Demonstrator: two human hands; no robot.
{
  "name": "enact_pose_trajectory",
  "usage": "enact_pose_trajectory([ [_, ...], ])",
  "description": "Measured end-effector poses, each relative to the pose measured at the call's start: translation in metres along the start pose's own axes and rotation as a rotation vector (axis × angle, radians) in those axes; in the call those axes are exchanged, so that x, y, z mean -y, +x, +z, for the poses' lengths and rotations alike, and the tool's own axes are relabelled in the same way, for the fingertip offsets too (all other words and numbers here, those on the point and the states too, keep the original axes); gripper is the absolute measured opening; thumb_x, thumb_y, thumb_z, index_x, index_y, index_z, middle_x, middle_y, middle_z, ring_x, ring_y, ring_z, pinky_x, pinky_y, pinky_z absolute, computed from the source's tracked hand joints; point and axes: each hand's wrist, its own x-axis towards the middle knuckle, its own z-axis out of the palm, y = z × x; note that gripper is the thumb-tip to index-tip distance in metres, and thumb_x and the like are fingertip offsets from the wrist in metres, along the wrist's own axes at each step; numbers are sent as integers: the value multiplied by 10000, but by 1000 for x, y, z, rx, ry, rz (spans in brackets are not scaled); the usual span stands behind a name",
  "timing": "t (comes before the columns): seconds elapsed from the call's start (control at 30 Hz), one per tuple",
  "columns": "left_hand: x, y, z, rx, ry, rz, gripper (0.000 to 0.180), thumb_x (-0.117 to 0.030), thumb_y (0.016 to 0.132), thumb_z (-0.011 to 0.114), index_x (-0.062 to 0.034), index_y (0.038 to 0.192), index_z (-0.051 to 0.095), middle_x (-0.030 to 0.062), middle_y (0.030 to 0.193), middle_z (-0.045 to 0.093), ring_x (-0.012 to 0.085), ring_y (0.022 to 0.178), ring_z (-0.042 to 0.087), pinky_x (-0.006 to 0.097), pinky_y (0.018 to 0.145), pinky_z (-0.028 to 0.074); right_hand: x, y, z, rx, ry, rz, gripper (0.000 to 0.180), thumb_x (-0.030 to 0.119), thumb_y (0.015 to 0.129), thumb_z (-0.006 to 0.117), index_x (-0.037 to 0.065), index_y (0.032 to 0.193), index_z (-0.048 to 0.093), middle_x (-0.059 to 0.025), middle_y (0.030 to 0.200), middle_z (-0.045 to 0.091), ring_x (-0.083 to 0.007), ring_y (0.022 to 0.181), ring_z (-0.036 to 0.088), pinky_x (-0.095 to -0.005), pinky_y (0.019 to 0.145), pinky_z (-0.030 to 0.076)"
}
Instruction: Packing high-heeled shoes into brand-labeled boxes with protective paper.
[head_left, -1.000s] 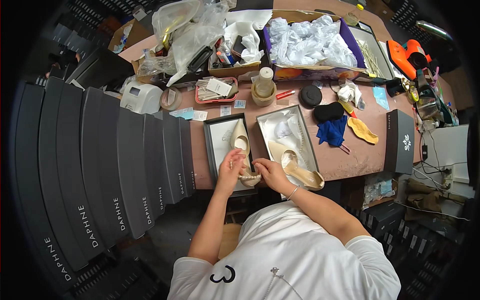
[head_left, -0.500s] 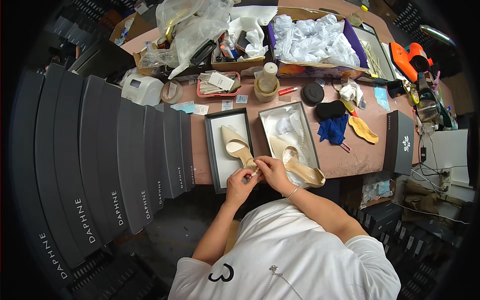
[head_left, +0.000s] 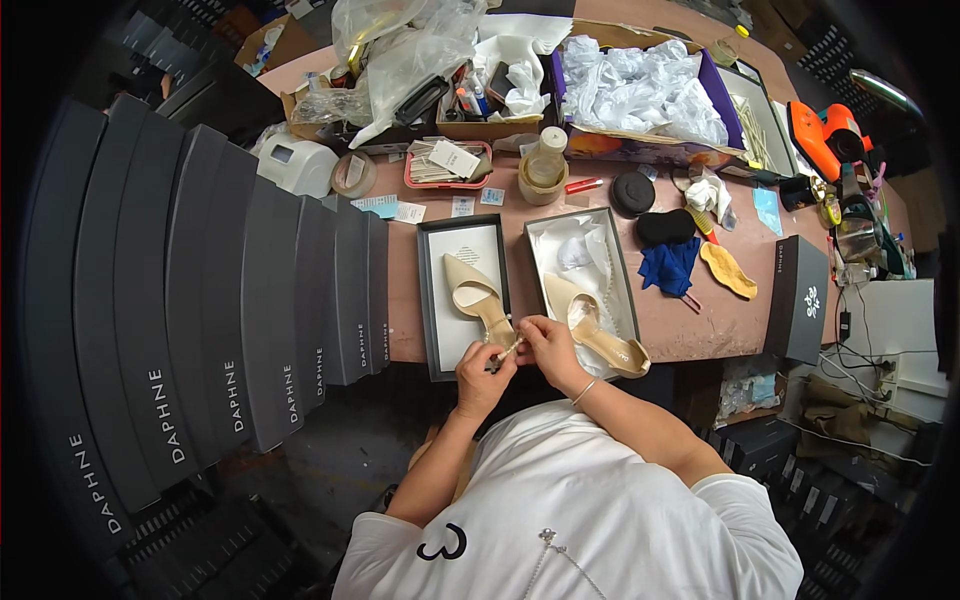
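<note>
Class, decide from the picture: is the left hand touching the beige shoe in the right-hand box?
Apart. The head view shows the left hand well to the left of that beige shoe, with the right hand between them.

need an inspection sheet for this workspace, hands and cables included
surface: pinkish tabletop, marked near its front edge
job's things: beige shoe over open box; second shoe over paper-lined box
clutter: plastic bags, tape roll, blue cloth, yellow pad
hands: left hand and right hand pinch at beaded strap; fingertip contact partly hidden
cables: black cables hang at right
surroundings: dark boxes stacked at left
</note>
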Motion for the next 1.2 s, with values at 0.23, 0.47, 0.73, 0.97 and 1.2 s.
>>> enact_pose_trajectory([
  [0.23,7,0,-10,95,-65,-48,149,-88,782,709,-9,887,640,81,785,619,192,719,630,299,669,497,15,6,-8,-67,113,-78,222,170,963,529,-23,1018,626,-22,789,590,-102,679,594,-245,603,549],
  [0.47,10,31,-17,117,-645,-339,190,-151,934,589,10,1032,610,32,845,619,85,754,586,220,702,485,34,0,0,164,-521,-519,212,117,909,584,1,1074,650,-113,789,617,-209,697,602,-314,654,476],
  [0.73,-13,37,-22,278,-470,-341,142,-132,908,623,6,943,636,-4,783,607,47,676,531,190,617,457,46,-9,-2,187,-867,-763,261,119,841,639,43,1091,640,-147,785,558,-333,726,584,-395,643,481],
  [0.97,-5,33,-18,293,-798,-568,118,-119,914,612,-8,948,635,-5,802,609,40,698,544,185,634,463,47,-12,-5,227,-790,-730,275,99,838,645,36,1105,620,-144,804,565,-331,740,592,-386,658,490],
  [1.2,4,32,-24,362,-894,-610,135,-174,938,593,-41,959,602,-11,796,586,51,701,546,200,657,469,53,-16,-3,216,-761,-686,210,97,843,639,25,1040,617,-137,869,599,-330,784,617,-373,680,507],
])
